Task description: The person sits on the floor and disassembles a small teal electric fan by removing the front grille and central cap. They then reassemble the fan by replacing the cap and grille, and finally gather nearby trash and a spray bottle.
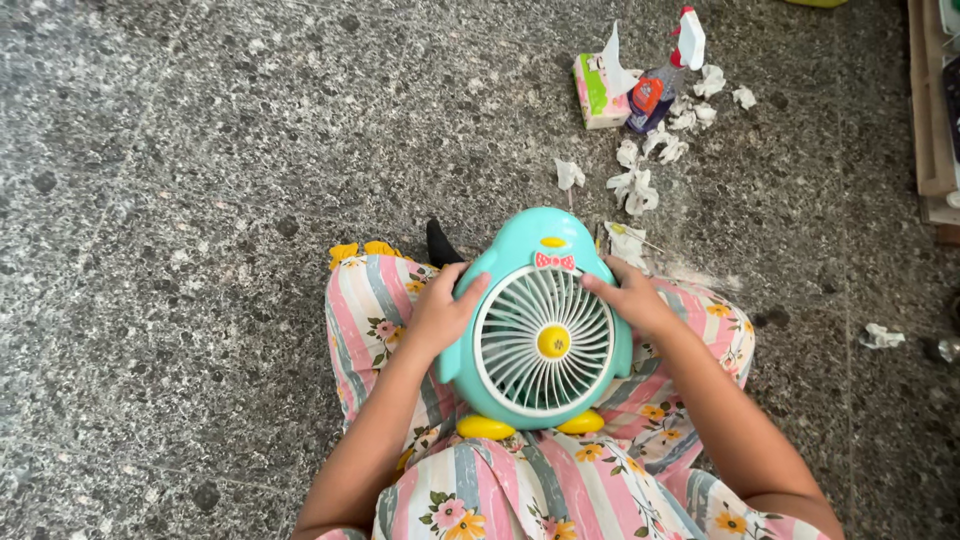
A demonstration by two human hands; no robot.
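Both bare forearms rise from the bottom of the frame toward its centre, angled inward. The left hand (440, 310), left of centre, is cupped with fingers curled and the thumb stretched toward the upper right. The right hand (630, 298), right of centre, lies flatter, fingers together pointing to the left, wrist bent slightly.
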